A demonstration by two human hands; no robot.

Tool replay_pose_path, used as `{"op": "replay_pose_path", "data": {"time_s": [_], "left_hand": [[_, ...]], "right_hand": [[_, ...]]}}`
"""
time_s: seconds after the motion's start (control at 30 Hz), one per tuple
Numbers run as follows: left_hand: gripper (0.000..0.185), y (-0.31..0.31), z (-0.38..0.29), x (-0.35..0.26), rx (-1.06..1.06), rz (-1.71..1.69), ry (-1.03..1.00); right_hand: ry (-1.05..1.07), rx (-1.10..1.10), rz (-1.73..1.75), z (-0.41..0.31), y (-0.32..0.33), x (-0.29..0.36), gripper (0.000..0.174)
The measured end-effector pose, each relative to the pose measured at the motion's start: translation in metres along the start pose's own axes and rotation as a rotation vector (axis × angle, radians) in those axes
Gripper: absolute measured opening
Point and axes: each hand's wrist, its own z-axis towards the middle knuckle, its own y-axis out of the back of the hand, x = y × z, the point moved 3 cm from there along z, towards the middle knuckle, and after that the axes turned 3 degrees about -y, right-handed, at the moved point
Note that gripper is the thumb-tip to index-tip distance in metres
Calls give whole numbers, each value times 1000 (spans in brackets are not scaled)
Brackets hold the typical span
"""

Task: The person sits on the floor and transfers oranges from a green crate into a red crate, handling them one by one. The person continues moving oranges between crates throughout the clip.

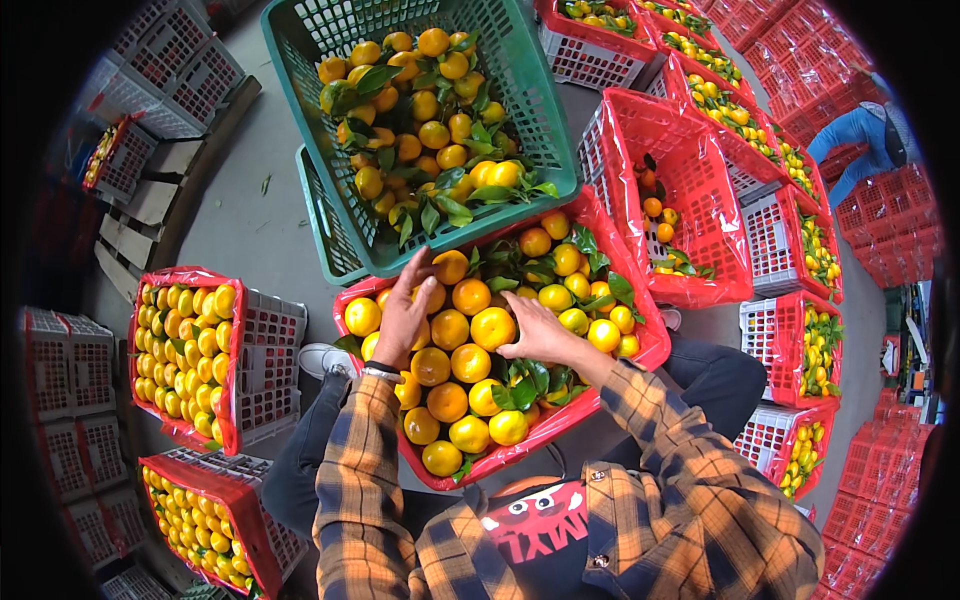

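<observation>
Before me is a red-lined crate [517, 450] filled with orange and yellow mandarins, some with green leaves. My right hand [544, 330] has its thumb and fingers around the right side of a large mandarin [493, 328] on top of the layer. My left hand [405, 315] lies over the fruit at the crate's left side, fingers slightly apart, beside an orange mandarin [451, 267]. No fruit is visibly gripped in it. A green plastic basket [551, 112] of leafy mandarins [433, 135] stands just beyond, its near rim over the crate's far edge.
A red-lined crate [694, 217] at the right holds a few mandarins. Packed crates [187, 352] stand at the left, and more [787, 345] line the right. A wooden pallet [169, 187] lies at the upper left. Another person [862, 135] bends among stacked red crates at the far right.
</observation>
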Motion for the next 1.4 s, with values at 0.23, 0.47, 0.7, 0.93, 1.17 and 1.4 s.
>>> {"op": "replay_pose_path", "data": {"time_s": [0.23,0.47,0.7,0.93,1.17,1.4], "left_hand": [[40,25,-26,6,-215,-129,38],[60,-46,-92,-58,32,772,-144],[97,-98,-146,-33,299,1034,15],[93,-101,-147,-26,277,1039,-45],[91,-96,-151,-27,261,1068,-49],[86,-104,-142,-21,169,1033,-18]], "right_hand": [[203,78,-98,48,88,51,63],[-25,-341,-588,171,146,17,48],[418,-416,160,54,160,10,67],[-6,164,1171,-77,-26,-34,75],[55,-21,506,-83,-16,-6,56],[-60,102,1233,-71,-36,-40,85]]}}
